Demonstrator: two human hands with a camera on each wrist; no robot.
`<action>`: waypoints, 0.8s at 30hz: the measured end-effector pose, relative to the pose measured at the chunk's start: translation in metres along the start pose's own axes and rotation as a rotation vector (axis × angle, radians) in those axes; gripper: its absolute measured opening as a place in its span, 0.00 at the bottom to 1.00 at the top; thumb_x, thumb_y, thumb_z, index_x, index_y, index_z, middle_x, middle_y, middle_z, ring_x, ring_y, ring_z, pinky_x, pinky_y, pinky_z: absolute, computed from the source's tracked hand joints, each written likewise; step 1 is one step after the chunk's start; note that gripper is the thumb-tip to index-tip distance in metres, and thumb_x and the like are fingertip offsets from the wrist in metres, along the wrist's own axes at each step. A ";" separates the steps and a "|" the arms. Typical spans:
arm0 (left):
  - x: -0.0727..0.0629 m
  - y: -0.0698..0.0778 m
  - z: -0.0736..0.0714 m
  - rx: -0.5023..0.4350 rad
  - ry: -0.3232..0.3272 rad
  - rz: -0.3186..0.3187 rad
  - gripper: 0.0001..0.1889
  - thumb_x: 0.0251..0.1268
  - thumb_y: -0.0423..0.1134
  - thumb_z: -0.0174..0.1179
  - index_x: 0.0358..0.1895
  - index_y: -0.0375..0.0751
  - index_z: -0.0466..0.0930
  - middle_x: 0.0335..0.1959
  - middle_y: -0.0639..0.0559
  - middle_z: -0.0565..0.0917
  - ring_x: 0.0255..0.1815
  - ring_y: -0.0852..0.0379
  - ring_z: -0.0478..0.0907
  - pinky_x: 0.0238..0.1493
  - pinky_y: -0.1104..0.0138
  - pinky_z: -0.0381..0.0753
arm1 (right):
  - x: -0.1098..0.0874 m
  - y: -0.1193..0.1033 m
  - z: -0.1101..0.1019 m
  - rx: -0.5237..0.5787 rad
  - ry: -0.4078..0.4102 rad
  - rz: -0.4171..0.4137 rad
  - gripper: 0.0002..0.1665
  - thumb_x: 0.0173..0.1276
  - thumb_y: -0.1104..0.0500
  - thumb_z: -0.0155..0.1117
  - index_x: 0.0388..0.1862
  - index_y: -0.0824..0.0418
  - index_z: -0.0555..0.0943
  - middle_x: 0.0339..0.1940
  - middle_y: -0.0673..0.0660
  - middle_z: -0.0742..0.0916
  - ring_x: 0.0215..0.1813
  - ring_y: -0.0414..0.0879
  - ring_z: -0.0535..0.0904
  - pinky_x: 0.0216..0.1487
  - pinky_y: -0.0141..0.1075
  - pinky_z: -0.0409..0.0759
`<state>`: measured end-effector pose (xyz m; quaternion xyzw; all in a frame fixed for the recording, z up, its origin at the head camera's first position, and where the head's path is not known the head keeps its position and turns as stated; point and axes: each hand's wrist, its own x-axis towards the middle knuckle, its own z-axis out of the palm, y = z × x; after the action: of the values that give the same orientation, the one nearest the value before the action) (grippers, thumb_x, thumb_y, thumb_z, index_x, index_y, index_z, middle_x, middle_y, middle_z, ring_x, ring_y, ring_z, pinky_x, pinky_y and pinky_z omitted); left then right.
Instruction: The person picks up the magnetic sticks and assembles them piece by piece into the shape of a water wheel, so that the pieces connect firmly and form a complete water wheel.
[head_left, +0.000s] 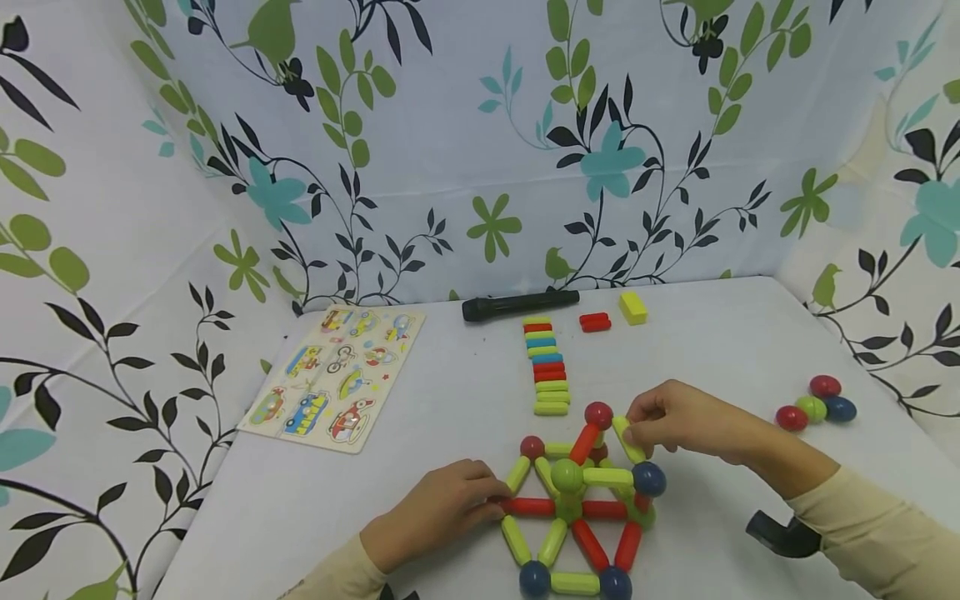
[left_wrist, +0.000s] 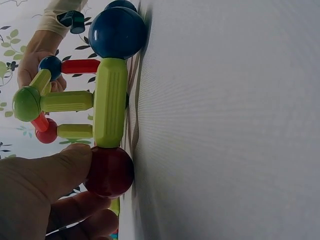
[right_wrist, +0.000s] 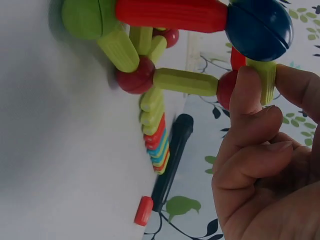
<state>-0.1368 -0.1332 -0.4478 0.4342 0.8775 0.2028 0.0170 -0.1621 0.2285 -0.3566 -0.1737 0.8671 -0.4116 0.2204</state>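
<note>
A structure of magnetic rods and balls, in red, yellow-green and blue, stands on the table near its front. At its left corner my left hand pinches a red ball, thumb on one side and fingers on the other. My right hand pinches a yellow-green rod between thumb and index finger. This rod slants at the upper right of the structure, between a red top ball and a blue ball. In the right wrist view, the rod's end shows between the fingertips, close to the blue ball.
Behind the structure lies a column of loose rods. A black microphone, two red rods and a yellow block lie at the back. Loose balls sit at right, a picture puzzle board at left. Patterned cloth surrounds the table.
</note>
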 end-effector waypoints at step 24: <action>0.000 -0.001 0.001 0.000 -0.003 -0.002 0.12 0.69 0.43 0.67 0.53 0.54 0.87 0.43 0.64 0.84 0.44 0.70 0.78 0.47 0.75 0.79 | 0.004 -0.002 0.005 -0.036 -0.020 0.036 0.12 0.67 0.52 0.67 0.37 0.60 0.88 0.25 0.53 0.86 0.34 0.51 0.77 0.31 0.36 0.76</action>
<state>-0.1377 -0.1332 -0.4495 0.4335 0.8780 0.2021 0.0187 -0.1628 0.2219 -0.3590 -0.1660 0.8750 -0.3904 0.2331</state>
